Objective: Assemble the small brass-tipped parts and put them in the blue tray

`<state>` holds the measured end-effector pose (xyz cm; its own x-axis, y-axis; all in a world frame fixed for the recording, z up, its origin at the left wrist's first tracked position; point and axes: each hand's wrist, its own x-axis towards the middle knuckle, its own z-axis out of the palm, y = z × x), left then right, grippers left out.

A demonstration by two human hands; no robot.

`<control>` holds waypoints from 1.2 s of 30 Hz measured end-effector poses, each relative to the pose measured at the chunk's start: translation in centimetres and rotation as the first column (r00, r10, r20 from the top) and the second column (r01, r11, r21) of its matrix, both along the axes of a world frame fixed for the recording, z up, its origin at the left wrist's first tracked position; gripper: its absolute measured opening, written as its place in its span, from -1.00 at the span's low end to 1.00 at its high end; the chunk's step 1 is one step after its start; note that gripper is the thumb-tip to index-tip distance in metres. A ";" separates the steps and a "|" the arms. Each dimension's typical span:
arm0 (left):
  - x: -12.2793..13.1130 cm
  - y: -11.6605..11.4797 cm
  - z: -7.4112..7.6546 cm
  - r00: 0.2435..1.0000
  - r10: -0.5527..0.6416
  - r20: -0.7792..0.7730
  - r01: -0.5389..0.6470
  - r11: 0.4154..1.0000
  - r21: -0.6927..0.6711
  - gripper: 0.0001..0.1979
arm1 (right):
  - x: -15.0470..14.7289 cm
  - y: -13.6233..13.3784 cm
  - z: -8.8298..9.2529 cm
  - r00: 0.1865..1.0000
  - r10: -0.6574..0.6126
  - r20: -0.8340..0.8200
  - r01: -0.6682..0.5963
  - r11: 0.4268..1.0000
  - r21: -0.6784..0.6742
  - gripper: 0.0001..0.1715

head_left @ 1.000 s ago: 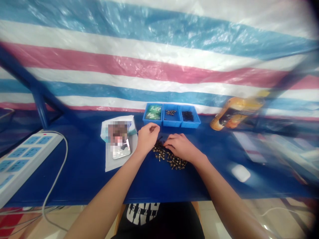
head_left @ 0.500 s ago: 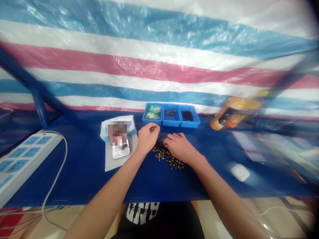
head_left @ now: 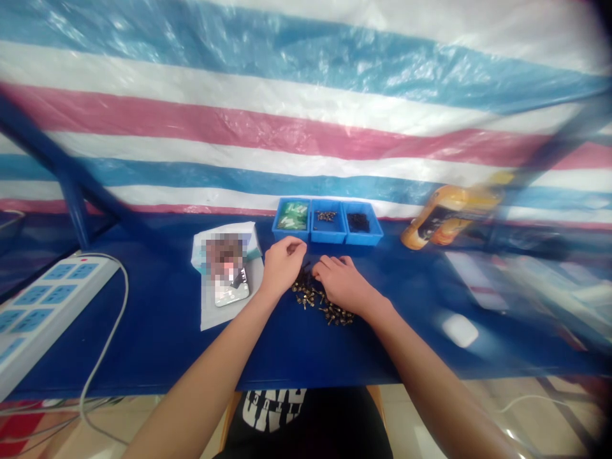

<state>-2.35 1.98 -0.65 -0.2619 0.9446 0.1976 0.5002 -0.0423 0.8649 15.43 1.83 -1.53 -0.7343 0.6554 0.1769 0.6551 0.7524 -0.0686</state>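
On the blue table lies a loose pile of small screws (head_left: 337,313), some brass-coloured and some black. My left hand (head_left: 282,266) is closed just above the pile's left side, fingers curled inward; whatever is in them is hidden. Bent over the pile's upper right side, my right hand (head_left: 345,284) has its thumb and fingers drawn together at the black screws (head_left: 303,276). Its fingertips are partly hidden, so I cannot make out what they pinch. Behind the hands stand three joined blue bins: a left bin (head_left: 292,236) with green-and-white contents, a middle bin (head_left: 336,233) with brass-coloured pieces, and a right bin (head_left: 364,239) with black pieces.
To the left, a phone (head_left: 232,294) lies on white paper (head_left: 215,319). A power strip (head_left: 52,299) with a white cable (head_left: 115,331) is at the far left. On the right are orange bottles (head_left: 435,217) and a white rounded case (head_left: 459,330). Striped sheeting (head_left: 268,127) hangs behind.
Almost nothing differs. Both hands keep their places and closed shapes, with at most a tiny shift of the right fingers at the pile. The camera view has drifted very slightly.
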 end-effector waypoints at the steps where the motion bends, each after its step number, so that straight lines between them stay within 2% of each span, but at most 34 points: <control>1: 0.0 0.0 0.0 1.000 -0.001 0.003 0.001 1.000 0.003 -0.83 | 0.1 0.0 0.1 1.000 -0.003 -0.019 0.003 1.000 -0.015 -0.78; 7: -0.1 0.0 -0.1 0.999 -0.029 0.040 0.028 0.999 0.036 -0.82 | 1.2 1.2 0.4 0.972 -0.059 -0.226 0.019 0.985 -0.173 -0.79; 11: 0.3 -0.3 0.0 0.992 -0.127 0.014 0.126 0.989 0.079 -0.79 | 1.7 2.2 0.4 0.922 -0.113 -0.371 0.015 0.967 -0.256 -0.80; 20: 1.1 -0.9 0.2 0.959 -0.281 -0.045 0.284 0.956 0.070 -0.81 | 1.4 2.3 1.0 0.762 -0.170 -0.625 0.022 0.971 -0.238 -0.80; 23: 1.0 -0.9 0.3 0.947 -0.319 -0.033 0.320 0.945 0.066 -0.80 | 1.3 2.3 1.1 0.729 -0.195 -0.656 0.034 0.968 -0.250 -0.81; 30: 0.9 -0.9 0.2 0.945 -0.309 -0.103 0.316 0.947 0.056 -0.82 | 1.2 2.3 1.0 0.733 -0.243 -0.635 0.060 0.953 -0.297 -0.80; 36: 0.9 -0.9 0.4 0.952 -0.291 -0.092 0.295 0.954 0.045 -0.75 | 1.1 2.1 1.2 0.738 -0.200 -0.644 0.016 0.960 -0.280 -0.79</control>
<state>-1.43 1.12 -0.27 0.0444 0.9637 0.2631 0.5288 -0.2461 0.8123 16.58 3.92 -0.31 -0.4123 0.8108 0.4155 0.4496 0.5777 -0.6812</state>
